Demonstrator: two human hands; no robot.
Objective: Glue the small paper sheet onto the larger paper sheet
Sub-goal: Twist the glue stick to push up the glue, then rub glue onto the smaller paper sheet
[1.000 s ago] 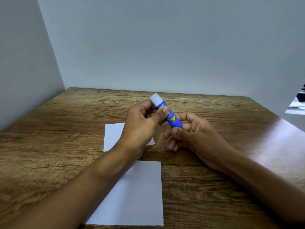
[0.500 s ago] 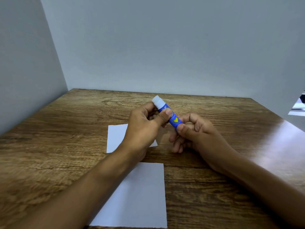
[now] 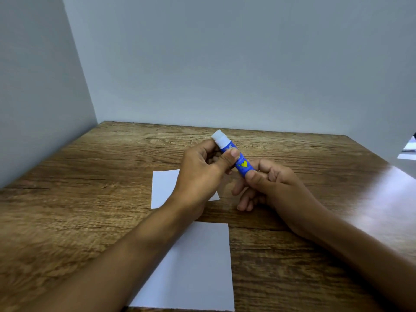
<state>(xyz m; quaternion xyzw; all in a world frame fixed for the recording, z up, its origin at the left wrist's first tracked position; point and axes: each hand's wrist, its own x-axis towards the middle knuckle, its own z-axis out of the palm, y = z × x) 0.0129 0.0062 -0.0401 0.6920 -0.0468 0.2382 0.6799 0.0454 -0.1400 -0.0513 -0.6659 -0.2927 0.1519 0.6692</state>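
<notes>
A blue glue stick with a white cap and a yellow heart is held above the table, cap tilted up and away. My left hand pinches its upper part below the cap; my right hand pinches its lower end. Under my left hand lies the small white paper sheet, partly hidden. The larger white sheet lies nearer to me, its left side covered by my left forearm.
The wooden table is walled by grey panels at the back and left. A bright glare patch sits on the table's right side. Some white objects show past the right panel edge.
Both hands and the glue stick stay almost in place. My right thumb and fingers have shifted slightly along the stick's lower end.
</notes>
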